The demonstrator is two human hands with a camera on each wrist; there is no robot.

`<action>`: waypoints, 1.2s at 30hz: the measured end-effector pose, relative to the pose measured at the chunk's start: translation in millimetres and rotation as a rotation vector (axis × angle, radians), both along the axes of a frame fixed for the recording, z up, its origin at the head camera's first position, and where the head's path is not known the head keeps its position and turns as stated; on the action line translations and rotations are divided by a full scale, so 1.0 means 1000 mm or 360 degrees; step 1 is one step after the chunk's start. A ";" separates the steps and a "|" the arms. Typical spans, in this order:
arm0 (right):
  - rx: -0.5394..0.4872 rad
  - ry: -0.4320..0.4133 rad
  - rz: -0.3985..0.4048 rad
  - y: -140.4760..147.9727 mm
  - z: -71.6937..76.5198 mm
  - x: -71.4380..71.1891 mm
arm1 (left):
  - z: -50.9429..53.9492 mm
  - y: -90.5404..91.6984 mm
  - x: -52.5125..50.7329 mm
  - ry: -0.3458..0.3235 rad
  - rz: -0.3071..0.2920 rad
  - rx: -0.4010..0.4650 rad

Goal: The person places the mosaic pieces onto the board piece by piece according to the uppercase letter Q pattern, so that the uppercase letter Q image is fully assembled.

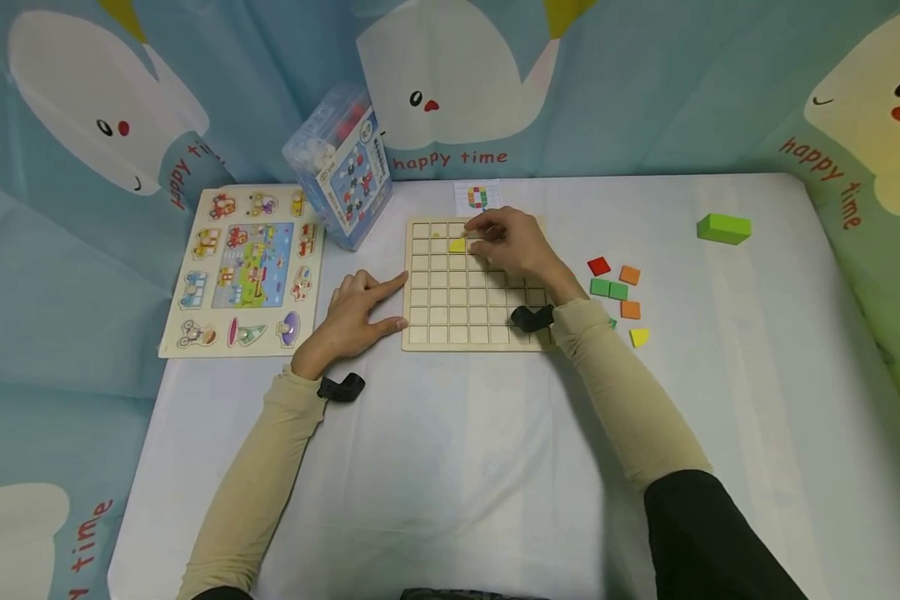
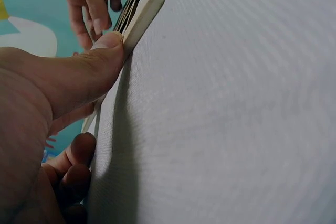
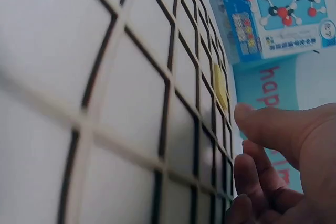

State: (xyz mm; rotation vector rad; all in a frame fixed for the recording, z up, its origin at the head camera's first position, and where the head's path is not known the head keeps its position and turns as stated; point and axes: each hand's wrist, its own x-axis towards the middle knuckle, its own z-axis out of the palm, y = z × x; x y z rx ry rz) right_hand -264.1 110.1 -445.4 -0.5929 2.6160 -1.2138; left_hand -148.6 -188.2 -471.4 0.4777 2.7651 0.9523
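Note:
A wooden grid board (image 1: 406,333) lies on the white-covered table. My left hand (image 1: 358,312) touches its left edge with thumb and index finger extended; the left wrist view shows the thumb on the rim and other fingers bent beneath. Over the board's upper part is my right hand (image 1: 513,242), thumb and index finger apart, with nothing visible between them. Close to those fingertips, a yellow tile (image 1: 457,246) sits in a grid cell; this yellow tile (image 3: 220,86) also shows in the right wrist view. Part of the grid is hidden beneath my right hand and forearm.
Right of the board lie several loose tiles, among them a red tile (image 1: 598,266) and a yellow tile (image 1: 639,337). A pattern card (image 1: 477,198) lies behind the board. Leftward are a picture puzzle (image 1: 183,287) and a plastic box (image 1: 345,167). A green block (image 1: 723,228) stands far right.

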 end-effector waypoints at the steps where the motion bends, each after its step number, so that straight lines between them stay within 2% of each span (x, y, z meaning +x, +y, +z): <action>1: -0.0012 0.0013 0.0002 0.004 0.001 0.000 | 0.000 0.000 0.000 0.0001 0.0001 -0.0002; 9: 0.0028 -0.0030 -0.0009 0.047 0.015 0.003 | 0.000 0.000 -0.001 0.0001 0.0008 -0.0004; 18: 0.0264 -0.0100 -0.0050 0.091 0.029 0.014 | 0.001 0.000 0.000 -0.0008 0.0016 0.0014; 28: 0.0349 -0.0189 -0.0024 0.126 0.025 0.029 | -0.002 -0.001 0.002 0.0013 -0.0003 0.0039; 36: 0.0437 -0.0216 -0.0057 0.136 0.019 0.036 | 0.000 0.000 0.002 0.0019 -0.0001 0.0039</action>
